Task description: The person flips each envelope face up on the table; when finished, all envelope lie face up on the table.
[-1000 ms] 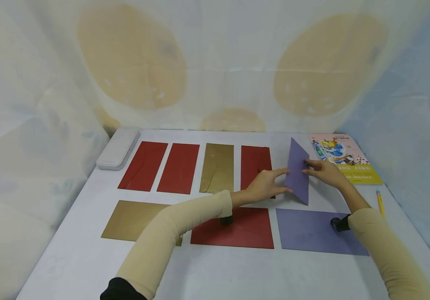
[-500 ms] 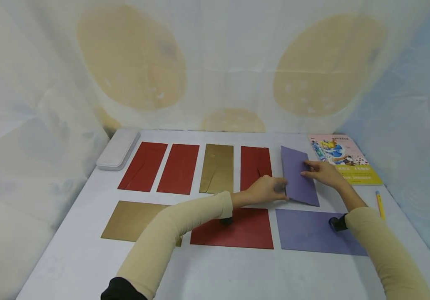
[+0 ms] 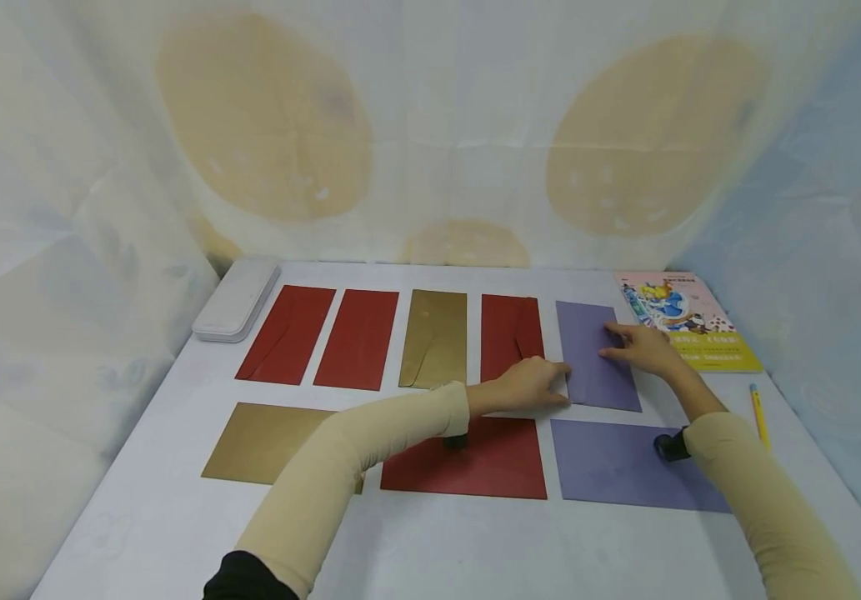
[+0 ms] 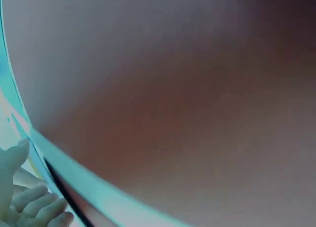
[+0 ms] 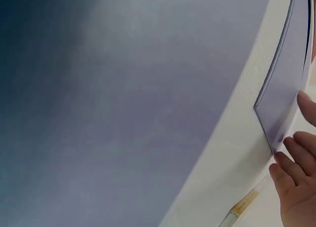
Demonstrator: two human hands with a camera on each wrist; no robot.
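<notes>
A purple envelope [image 3: 588, 358] lies flat at the back right of the table, the rightmost in the back row. The right hand [image 3: 643, 348] reaches over its right edge, with thumb and forefinger tips resting on its upper face. At the left edge of that envelope, the left hand [image 3: 526, 385] touches it with extended thumb and forefinger, and overlaps a red envelope [image 3: 505, 333]. A larger purple envelope [image 3: 603, 462] lies below the right wrist. Under the left forearm lie a larger red envelope [image 3: 475, 467] and a gold envelope [image 3: 261, 442], both partly hidden.
Two red envelopes [image 3: 355, 337] and a gold envelope [image 3: 433, 333] continue the back row leftward. A white case [image 3: 237, 298] stands at the back left. On the right are a pink and yellow book [image 3: 693, 317] and a yellow pencil [image 3: 759, 417]. Printed curtains surround the table.
The smaller purple envelope has gone from upright on edge to flat on the table, tipping toward the right. The left hand has dropped slightly at its left edge; the right hand has shifted slightly left.
</notes>
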